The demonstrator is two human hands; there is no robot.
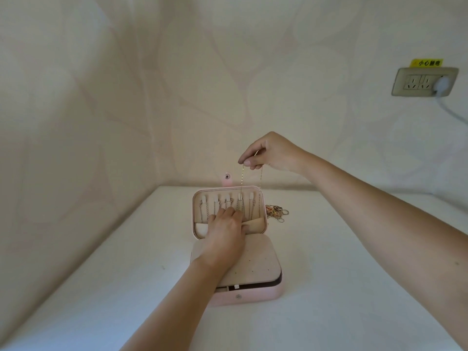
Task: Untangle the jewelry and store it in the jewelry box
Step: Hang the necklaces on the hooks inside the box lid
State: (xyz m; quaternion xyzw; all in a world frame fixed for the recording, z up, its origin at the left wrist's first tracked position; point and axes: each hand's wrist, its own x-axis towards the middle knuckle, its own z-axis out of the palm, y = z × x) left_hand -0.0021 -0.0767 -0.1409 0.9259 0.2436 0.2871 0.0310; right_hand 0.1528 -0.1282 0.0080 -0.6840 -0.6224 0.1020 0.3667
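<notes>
hands worked at the open pink jewelry box, which sat on the white table with its lid standing upright at the far side. the right hand was raised above the lid and pinched a thin gold chain between thumb and fingertips, so that two strands hung straight down. held that high, the chain probably stayed clear of itself and could be lined up with the row of white hooks inside the lid, where several silver chains already hung.

the left hand lay over the hinge line, its fingers reaching into the lid where the gold chain's lower end arrived, just above the beige pocket. whether those fingers nipped the chain or only pressed on the lining could not be told. they seemed placed to steady the lid and guide the loose end.

near the viewer, the perforated earring panel covered the base. a tangled heap of rings and chains waited just right of the lid, so sorting looked partly done. a wall socket sat far right
</notes>
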